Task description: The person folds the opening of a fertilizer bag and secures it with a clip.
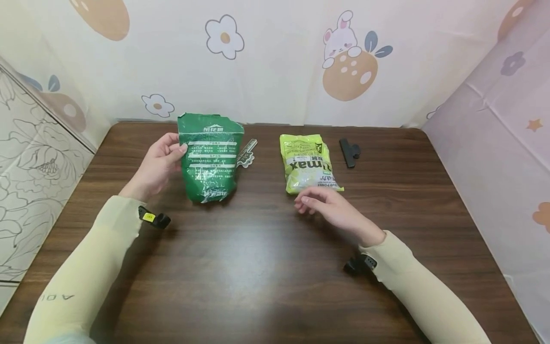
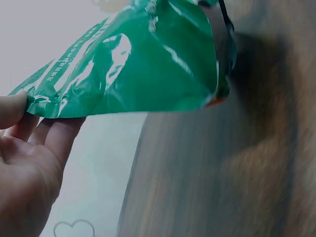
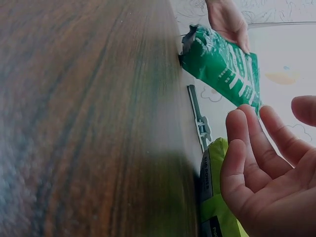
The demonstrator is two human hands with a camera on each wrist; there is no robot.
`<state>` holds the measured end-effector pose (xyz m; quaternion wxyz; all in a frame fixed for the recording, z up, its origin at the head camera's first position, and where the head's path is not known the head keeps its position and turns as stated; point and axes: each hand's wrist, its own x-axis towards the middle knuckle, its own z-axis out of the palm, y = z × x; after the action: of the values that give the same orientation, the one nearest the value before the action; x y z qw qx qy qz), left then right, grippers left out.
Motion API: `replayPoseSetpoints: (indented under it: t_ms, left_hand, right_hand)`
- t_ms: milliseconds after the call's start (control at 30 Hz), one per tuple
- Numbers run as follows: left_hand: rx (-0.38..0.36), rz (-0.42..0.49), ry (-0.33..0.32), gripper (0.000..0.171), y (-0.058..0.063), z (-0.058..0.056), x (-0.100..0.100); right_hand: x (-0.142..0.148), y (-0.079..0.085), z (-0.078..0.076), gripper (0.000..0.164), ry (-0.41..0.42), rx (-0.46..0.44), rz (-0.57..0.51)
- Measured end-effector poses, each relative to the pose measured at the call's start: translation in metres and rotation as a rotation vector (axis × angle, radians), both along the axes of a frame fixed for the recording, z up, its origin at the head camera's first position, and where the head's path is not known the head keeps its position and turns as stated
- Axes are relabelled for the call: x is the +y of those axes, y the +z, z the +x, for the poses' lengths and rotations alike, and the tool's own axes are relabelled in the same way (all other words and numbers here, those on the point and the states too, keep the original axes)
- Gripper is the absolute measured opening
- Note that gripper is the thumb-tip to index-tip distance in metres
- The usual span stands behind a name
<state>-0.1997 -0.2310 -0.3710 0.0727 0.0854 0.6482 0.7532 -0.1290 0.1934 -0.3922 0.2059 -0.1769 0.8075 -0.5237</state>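
Note:
A green printed bag (image 1: 211,165) is held up on the left, its creased bottom close over the table. My left hand (image 1: 158,165) pinches it by its side edge, thumb in front and fingers behind, as the left wrist view shows along the bag's lower edge (image 2: 148,94). Just in front of a yellow-green packet (image 1: 304,160) is my right hand (image 1: 328,208), fingers loosely bent with nothing between them. In the right wrist view the fingers (image 3: 254,148) overlap the packet.
Right of the green bag lies a long clip with a decorative shape (image 1: 246,155), partly hidden by the bag. A black clip (image 1: 349,153) rests beyond the packet's right side. The dark wooden table (image 1: 240,267) ends at a patterned curtain (image 1: 275,76).

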Motion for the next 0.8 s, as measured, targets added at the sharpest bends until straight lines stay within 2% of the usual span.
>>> replayPoseSetpoints:
  t_ms: [167, 400, 467, 567, 633, 733, 800]
  left_hand:
    - [0.055, 0.001, -0.051, 0.016, 0.0, 0.012, 0.006]
    - [0.108, 0.102, -0.141, 0.014, -0.007, 0.026, 0.004]
    - [0.109, 0.107, -0.169, 0.016, -0.008, 0.029, 0.001]
    - [0.119, 0.067, -0.185, 0.026, -0.005, 0.032, -0.005]
    - [0.142, 0.001, -0.174, 0.032, -0.001, 0.034, -0.007]
    - [0.19, -0.116, -0.146, 0.032, 0.006, 0.036, -0.005]
    - [0.205, -0.164, -0.131, 0.026, 0.011, 0.037, 0.0]
  right_hand:
    - [-0.001, 0.0, 0.0, 0.026, 0.002, 0.0, -0.011]
    - [-0.004, -0.001, -0.002, 0.027, 0.01, 0.01, 0.011]
    - [-0.005, -0.001, -0.002, 0.026, 0.014, 0.016, 0.011]
    - [-0.008, -0.002, -0.003, 0.026, 0.021, 0.029, 0.004]
    - [-0.01, -0.003, -0.004, 0.026, 0.025, 0.037, 0.006]
    - [-0.012, -0.004, -0.005, 0.026, 0.025, 0.042, 0.005]
    - [-0.012, -0.004, -0.005, 0.025, 0.022, 0.045, 0.005]
